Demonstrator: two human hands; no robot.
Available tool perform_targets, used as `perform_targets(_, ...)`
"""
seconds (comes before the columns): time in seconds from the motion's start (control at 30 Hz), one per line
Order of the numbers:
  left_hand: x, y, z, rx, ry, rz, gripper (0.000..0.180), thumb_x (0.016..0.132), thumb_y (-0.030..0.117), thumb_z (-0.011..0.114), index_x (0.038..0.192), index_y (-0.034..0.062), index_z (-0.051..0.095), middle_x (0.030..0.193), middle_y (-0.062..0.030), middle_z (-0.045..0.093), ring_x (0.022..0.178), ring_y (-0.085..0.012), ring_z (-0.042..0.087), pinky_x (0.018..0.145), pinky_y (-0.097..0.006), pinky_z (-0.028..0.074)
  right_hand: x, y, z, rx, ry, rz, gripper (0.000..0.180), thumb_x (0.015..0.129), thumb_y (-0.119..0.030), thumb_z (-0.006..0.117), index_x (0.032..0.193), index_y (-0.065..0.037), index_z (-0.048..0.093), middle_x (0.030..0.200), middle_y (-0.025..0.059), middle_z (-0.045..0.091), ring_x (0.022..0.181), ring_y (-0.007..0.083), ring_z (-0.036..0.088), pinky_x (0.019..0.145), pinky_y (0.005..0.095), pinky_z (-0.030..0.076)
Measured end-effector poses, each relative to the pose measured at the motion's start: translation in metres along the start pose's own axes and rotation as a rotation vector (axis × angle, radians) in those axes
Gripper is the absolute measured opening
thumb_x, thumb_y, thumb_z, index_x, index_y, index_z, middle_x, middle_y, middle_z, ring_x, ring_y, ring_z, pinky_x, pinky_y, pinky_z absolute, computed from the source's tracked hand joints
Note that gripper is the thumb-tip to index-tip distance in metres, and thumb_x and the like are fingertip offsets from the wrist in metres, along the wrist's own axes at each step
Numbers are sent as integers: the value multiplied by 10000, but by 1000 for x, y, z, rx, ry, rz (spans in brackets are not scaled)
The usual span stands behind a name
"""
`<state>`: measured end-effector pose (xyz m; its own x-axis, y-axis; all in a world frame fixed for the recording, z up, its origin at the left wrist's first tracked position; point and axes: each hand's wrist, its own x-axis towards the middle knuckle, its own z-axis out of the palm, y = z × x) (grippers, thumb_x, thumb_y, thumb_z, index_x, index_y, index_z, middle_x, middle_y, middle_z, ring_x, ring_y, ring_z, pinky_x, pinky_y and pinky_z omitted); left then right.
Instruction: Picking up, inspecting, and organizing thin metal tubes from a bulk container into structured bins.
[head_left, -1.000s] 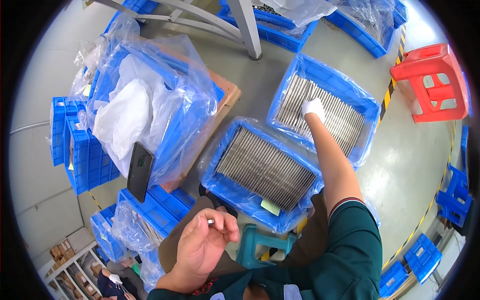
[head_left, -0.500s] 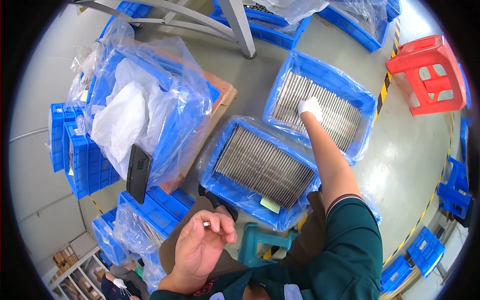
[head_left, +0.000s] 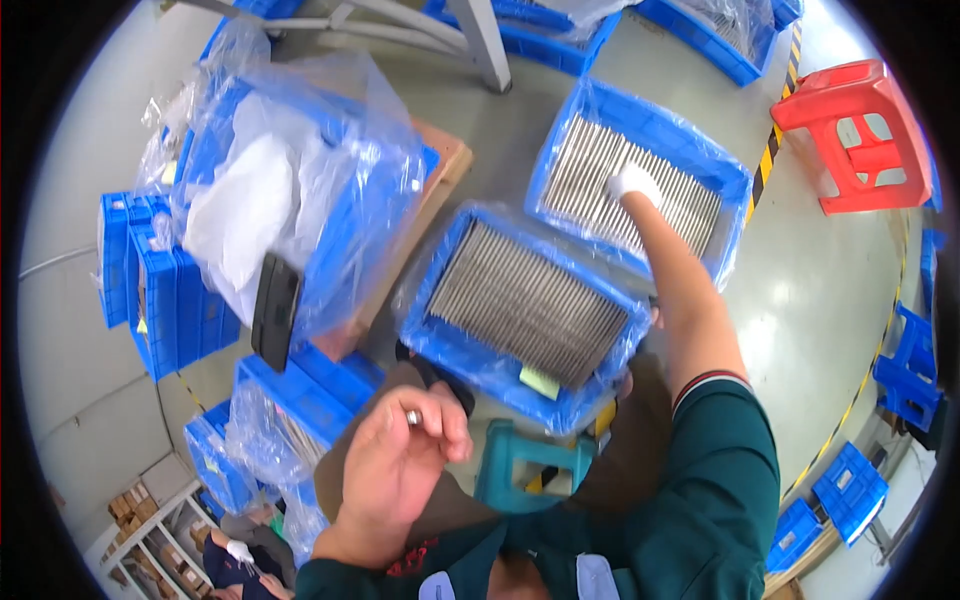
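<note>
My right hand (head_left: 635, 182), in a white glove, reaches out over a blue bin (head_left: 735, 230) and rests on or just above a row of metal rods (head_left: 590, 165) lined up side by side in it. Its fingers are blurred, so I cannot make out a grip. Palm up above my lap, my bare left hand (head_left: 400, 465) has loosely bent fingers, a ring on one, and nothing visible in it. Nearer to me sits a second plastic-lined blue bin (head_left: 425, 345), packed with similar darker rods (head_left: 530, 300) and bearing a pale yellow slip (head_left: 540, 382).
On the left, a large blue bin (head_left: 335, 250) draped in clear film holds white sheeting (head_left: 245, 205). A dark flat device (head_left: 275, 310) stands before it. A teal stool (head_left: 530, 470) is near my legs, a red stool (head_left: 850, 135) far right. A grey table leg (head_left: 480, 45) stands ahead.
My right hand has shifted slightly farther and to the right across the rods. My left hand keeps nearly the same pose. The whole view has moved a little.
</note>
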<state>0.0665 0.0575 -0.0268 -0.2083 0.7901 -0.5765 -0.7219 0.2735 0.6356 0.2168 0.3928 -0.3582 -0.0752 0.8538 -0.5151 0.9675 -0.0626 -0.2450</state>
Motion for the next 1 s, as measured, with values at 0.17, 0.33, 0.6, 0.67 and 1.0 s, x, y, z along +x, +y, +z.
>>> perform_targets(0.17, -6, 7, -5, -46, -89, 73, 327, 943, 364, 459, 948, 38, 485, 746, -41, 466, 642, -136, 423, 606, -285, 356, -9, -4, -59, -21, 167, -285, 413, 809, -359, 526, 1054, -42, 628, 981, 230, 635, 944, 337, 619, 842, 381, 473)
perform_targets(0.33, -15, 14, -20, -131, -136, 128, 301, 945, 280, 484, 1013, -12, 508, 720, -32, 477, 619, -114, 435, 609, -264, 371, -92, -42, -69, 44, -265, -335, 350, 844, -325, 461, 858, -21, 634, 689, 112, 657, 586, 229, 652, 627, 342, 522)
perform_targets(0.6, -28, 14, -30, -212, -215, 104, 325, 965, 340, 432, 1004, 25, 500, 709, -19, 465, 623, -114, 431, 620, -264, 367, -153, 6, 93, -546, -388, -703, 350, 692, -212, 644, 1035, -140, 631, 971, 138, 653, 910, 312, 632, 794, 358, 525)
perform_targets(0.67, -33, 15, -35, -220, -216, 110, 325, 964, 343, 434, 1003, 27, 499, 705, -16, 466, 624, -116, 435, 623, -266, 371, -190, -5, 136, -522, -481, -670, 449, 653, -204, 688, 1098, -188, 624, 1072, 144, 626, 1000, 303, 605, 857, 358, 496)
perform_targets(1.0, -42, 30, -44, -372, -168, 179, 331, 965, 322, 432, 995, 6, 526, 708, -37, 491, 629, -122, 448, 629, -269, 369, -235, -103, 165, 210, 36, 663, 316, 677, -187, 735, 953, -57, 652, 1049, 131, 625, 953, 259, 643, 745, 356, 552)
